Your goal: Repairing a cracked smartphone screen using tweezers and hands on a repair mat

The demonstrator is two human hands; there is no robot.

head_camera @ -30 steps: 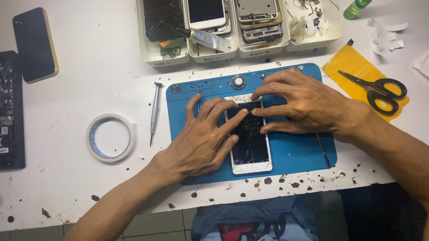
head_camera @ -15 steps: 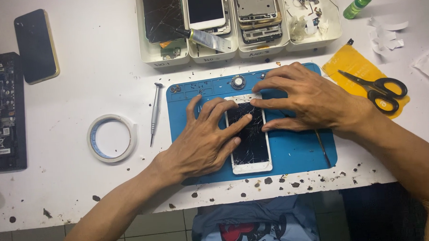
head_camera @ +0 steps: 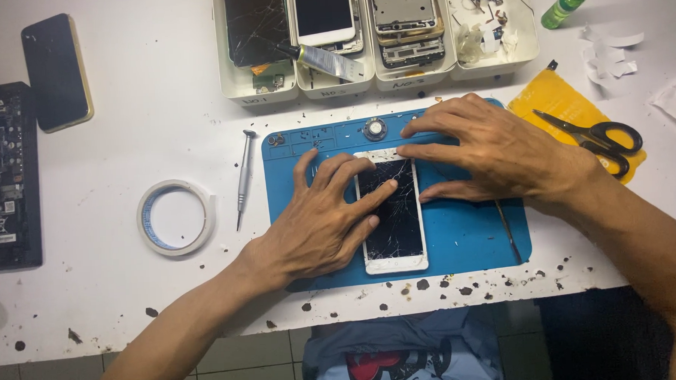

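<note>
Working over the wide white table (head_camera: 132,309), I have a blue mat (head_camera: 467,238) in front of me, and the white phone (head_camera: 393,210) lies flat on it, lengthwise away from me, about in the mat's middle. My left hand (head_camera: 320,224) rests flat along the phone's left edge with the fingers spread and one fingertip on the glass; it clamps nothing, it only presses down. My right hand (head_camera: 494,151) lies open too, fingers stretched across the top end of the phone and the mat beside it, pinning rather than gripping. Behind the mat stand white trays (head_camera: 383,80) full of other phones and parts, a roll of tape (head_camera: 176,217) sits well to the left, black scissors (head_camera: 594,137) lie on a yellow cloth (head_camera: 556,100) to the right, and a small screwdriver (head_camera: 244,174) lies just off the mat's left edge. As I judge it, the risk is the glass: it is cracked all over, so hard or uneven pressure from my fingertips could split it further, shed splinters, or cut me, and a sideways push could slide the phone across the mat. The phone itself has a white frame, a dark screen webbed with cracks from top to bottom, and a round button at the near end.
</note>
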